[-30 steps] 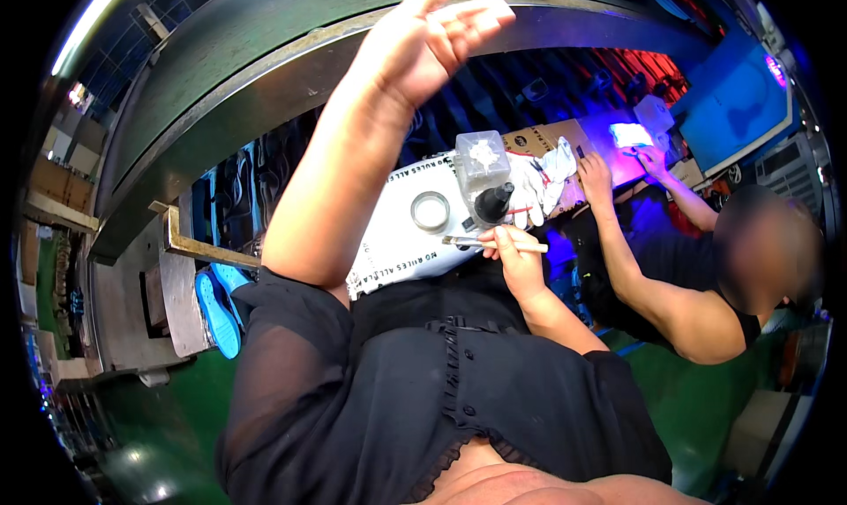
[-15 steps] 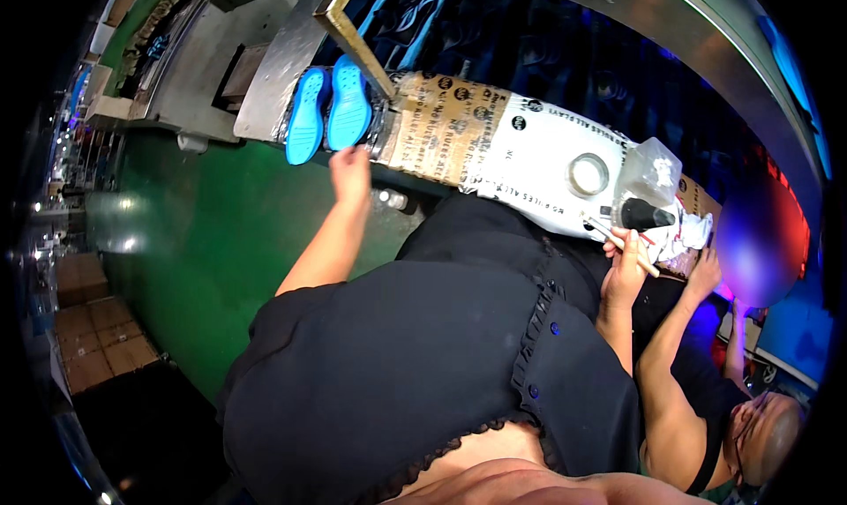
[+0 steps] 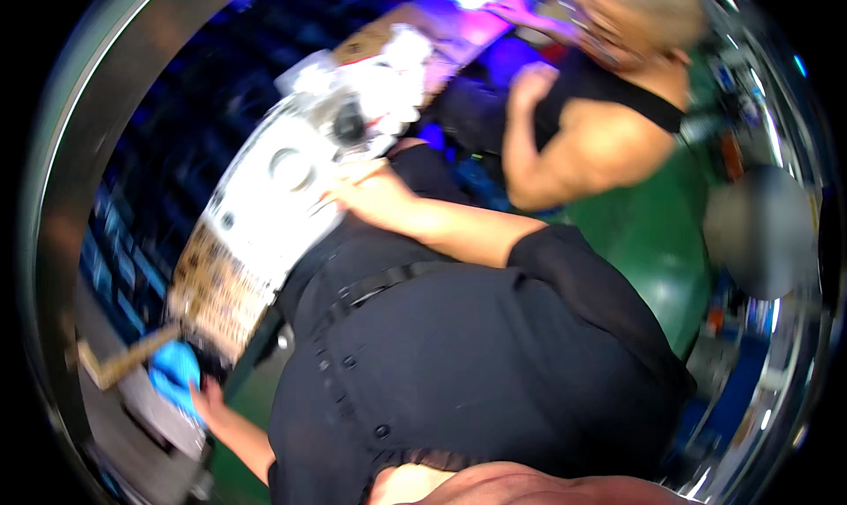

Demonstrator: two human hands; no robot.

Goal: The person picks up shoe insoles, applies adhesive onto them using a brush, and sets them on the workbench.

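Note:
My right hand (image 3: 375, 196) is closed around a brush (image 3: 362, 167) with a pale handle, over the white printed sheeting on the bench. Just beyond it are a round clear dish (image 3: 293, 168) and a dark-tipped black container (image 3: 349, 121). At the lower left, my left hand (image 3: 209, 401) is at the edge of a blue shoe sole (image 3: 176, 371). Motion smears its fingers, so I cannot tell whether they grip the sole. The blue soles run together in the blur.
A metal bracket (image 3: 123, 364) stands up beside the soles. Printed brown tape (image 3: 221, 284) covers part of the bench. Dark racks (image 3: 141, 187) lie behind it. Another person (image 3: 591, 126) works close by on the right, under violet light.
The view has swung round, so the bench now slants from lower left to upper right. My right hand still holds the brush; my left hand remains by the blue soles.

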